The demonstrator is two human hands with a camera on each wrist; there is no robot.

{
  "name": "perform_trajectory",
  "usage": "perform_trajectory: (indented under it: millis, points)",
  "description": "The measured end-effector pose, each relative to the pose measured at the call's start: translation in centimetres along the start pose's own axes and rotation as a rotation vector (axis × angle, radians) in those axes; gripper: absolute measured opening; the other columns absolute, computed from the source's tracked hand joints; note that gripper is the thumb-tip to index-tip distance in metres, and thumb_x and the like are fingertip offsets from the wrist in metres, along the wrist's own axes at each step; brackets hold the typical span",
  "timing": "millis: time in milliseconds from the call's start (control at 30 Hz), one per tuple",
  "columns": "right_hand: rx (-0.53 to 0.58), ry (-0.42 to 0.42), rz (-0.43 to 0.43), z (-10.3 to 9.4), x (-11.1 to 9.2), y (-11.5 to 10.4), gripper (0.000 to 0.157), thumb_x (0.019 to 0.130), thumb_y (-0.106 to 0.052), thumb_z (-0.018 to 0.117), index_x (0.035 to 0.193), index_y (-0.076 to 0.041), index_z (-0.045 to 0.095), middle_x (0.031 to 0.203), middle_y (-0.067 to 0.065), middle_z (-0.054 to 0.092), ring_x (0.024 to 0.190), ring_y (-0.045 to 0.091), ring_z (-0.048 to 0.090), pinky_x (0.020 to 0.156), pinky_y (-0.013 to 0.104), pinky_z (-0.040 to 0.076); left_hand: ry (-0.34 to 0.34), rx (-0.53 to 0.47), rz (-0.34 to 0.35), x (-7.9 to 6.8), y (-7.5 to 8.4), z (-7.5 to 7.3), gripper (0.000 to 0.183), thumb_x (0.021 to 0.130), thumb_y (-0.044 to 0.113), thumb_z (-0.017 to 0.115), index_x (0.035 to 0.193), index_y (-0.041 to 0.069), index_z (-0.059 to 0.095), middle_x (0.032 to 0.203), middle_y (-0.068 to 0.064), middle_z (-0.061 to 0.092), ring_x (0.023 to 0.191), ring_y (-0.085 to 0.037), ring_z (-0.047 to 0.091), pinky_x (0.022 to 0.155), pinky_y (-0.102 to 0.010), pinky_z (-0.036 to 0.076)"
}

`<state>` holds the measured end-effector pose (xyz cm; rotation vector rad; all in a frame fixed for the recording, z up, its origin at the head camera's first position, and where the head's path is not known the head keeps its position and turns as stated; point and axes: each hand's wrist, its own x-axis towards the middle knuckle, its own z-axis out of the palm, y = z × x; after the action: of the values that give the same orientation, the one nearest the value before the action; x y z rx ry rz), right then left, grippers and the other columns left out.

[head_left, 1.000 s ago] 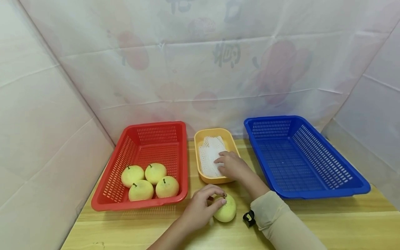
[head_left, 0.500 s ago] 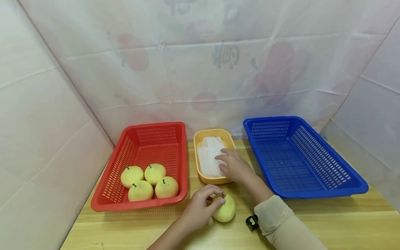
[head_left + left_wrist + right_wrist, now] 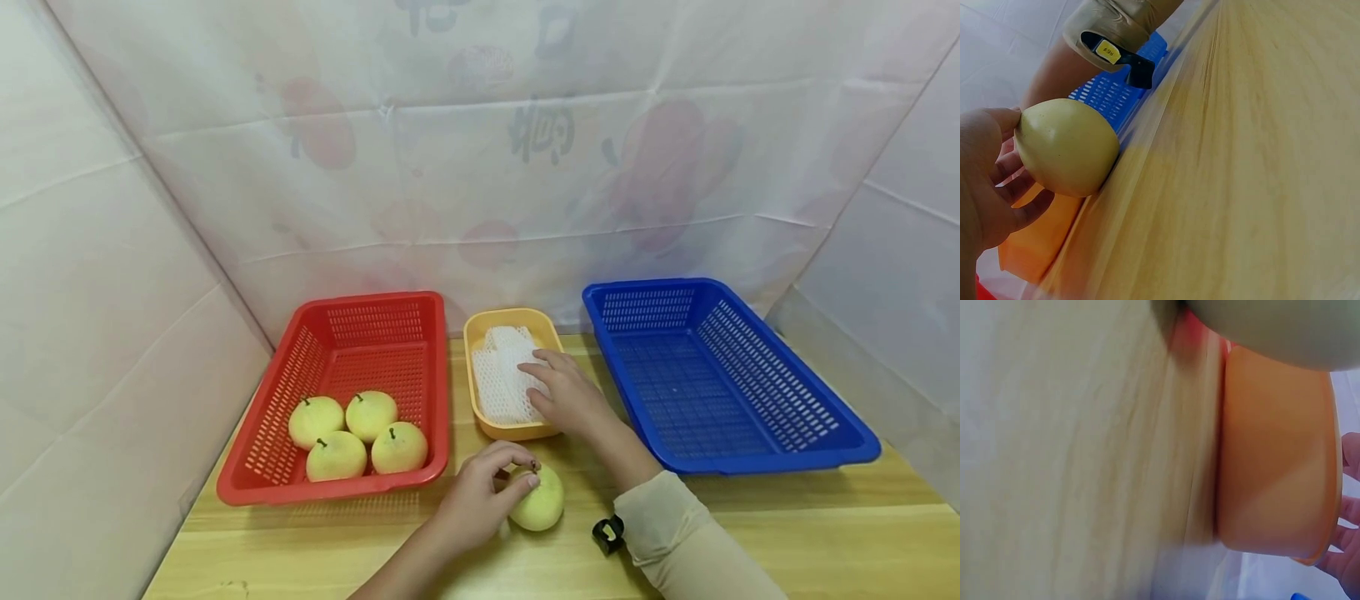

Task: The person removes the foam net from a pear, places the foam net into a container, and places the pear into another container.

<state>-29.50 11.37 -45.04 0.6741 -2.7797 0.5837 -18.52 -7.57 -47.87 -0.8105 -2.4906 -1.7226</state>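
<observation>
A yellow-green pear [image 3: 542,504] with a short stem stands on the wooden table. My left hand [image 3: 476,500] holds it near the stem between thumb and fingertips; in the left wrist view the fingers curl at the stem end of the pear [image 3: 1069,147]. Beyond it is a small yellow tub [image 3: 519,432] with white foam fruit nets [image 3: 501,383] inside. My right hand [image 3: 573,402] reaches over the tub's right rim, fingers spread and bent loosely above the nets. The right wrist view shows the tub's orange-looking side [image 3: 1275,450] with fingertips at its rim.
On the left is a red basket [image 3: 337,493] with several pears [image 3: 337,457] at its near end. A large blue basket [image 3: 675,400] stands on the right. A black wrist strap [image 3: 608,534] sits at the right cuff. White cloth walls enclose the table's back and sides.
My right hand has drawn slightly back to the right over the nets, its fingers a bit straighter. The left hand and pear have stayed in place.
</observation>
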Motion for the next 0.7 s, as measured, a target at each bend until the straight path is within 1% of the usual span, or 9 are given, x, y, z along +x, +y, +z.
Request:
perform_trajectory:
  millis: [233, 367, 500, 700]
  points:
    - [0.021, 0.034, -0.016, 0.0, -0.7, 0.1, 0.043, 0.093, -0.026, 0.064, 0.135, -0.018, 0.06, 0.146, 0.012, 0.049, 0.134, 0.037, 0.044, 0.106, 0.057, 0.041, -0.001, 0.0, -0.001, 0.0, -0.1, 0.0, 0.011, 0.096, 0.028, 0.064, 0.105, 0.022, 0.068, 0.108, 0.009, 0.066, 0.105, -0.008, 0.061, 0.085, -0.028, 0.054]
    - [0.034, 0.052, -0.025, -0.2, -1.2, 0.0, 0.043, 0.092, -0.025, 0.065, 0.134, -0.017, 0.061, 0.147, 0.013, 0.048, 0.134, 0.039, 0.044, 0.106, 0.059, 0.04, 0.002, 0.0, 0.003, 0.0, -0.1, 0.0, 0.011, 0.096, 0.028, 0.064, 0.104, 0.022, 0.068, 0.108, 0.009, 0.066, 0.105, -0.009, 0.062, 0.085, -0.028, 0.054]
    - [0.062, 0.058, -0.037, -0.5, -1.8, -0.2, 0.043, 0.092, -0.023, 0.066, 0.134, -0.015, 0.061, 0.146, 0.015, 0.048, 0.135, 0.041, 0.043, 0.105, 0.062, 0.039, 0.001, 0.003, 0.002, 0.0, 0.0, 0.0, 0.011, 0.096, 0.028, 0.064, 0.104, 0.022, 0.068, 0.108, 0.009, 0.066, 0.103, -0.009, 0.061, 0.084, -0.027, 0.054]
    - [0.12, 0.079, -0.071, -1.0, -3.2, -0.4, 0.041, 0.091, -0.02, 0.067, 0.131, -0.013, 0.062, 0.143, 0.017, 0.051, 0.133, 0.039, 0.046, 0.103, 0.06, 0.042, 0.002, -0.004, -0.001, 0.0, 0.0, 0.0, 0.012, 0.096, 0.029, 0.064, 0.105, 0.022, 0.068, 0.109, 0.008, 0.066, 0.103, -0.009, 0.062, 0.085, -0.027, 0.054]
